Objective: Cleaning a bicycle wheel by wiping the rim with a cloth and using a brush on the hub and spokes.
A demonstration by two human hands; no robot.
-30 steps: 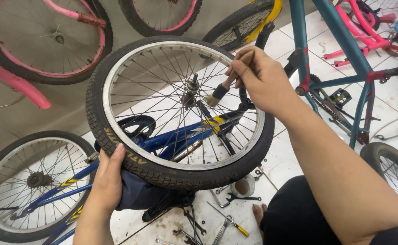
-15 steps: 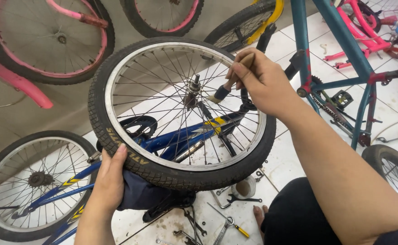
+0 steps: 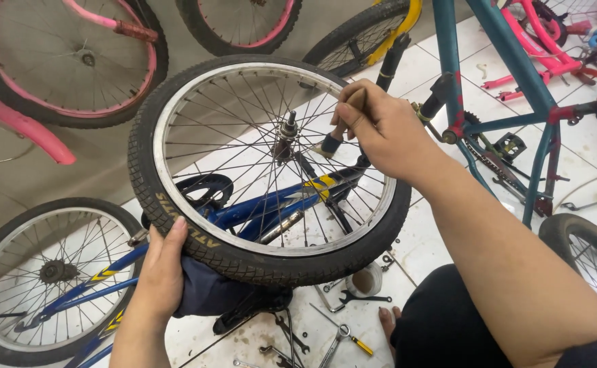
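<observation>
One loose bike wheel [image 3: 257,170] is held up over the floor [image 3: 421,238]. Its tyre is gripped by the left hand [image 3: 162,272]. A brush [image 3: 342,126] is pinched in the right hand [image 3: 380,129], near the hub [image 3: 286,133]; the brushing looks unfinished.

White tiled floor [image 3: 588,160], grimy and evenly lit, meeting a plain beige wall [image 3: 53,184]

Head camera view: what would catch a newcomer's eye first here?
A black-tyred bicycle wheel with shiny spokes fills the centre, steadied at its lower edge by the left hand. The right hand holds a small brush just right of the wheel's hub. Under the wheel lies a blue bicycle frame, with wrenches scattered on the white tiled floor below.
</observation>
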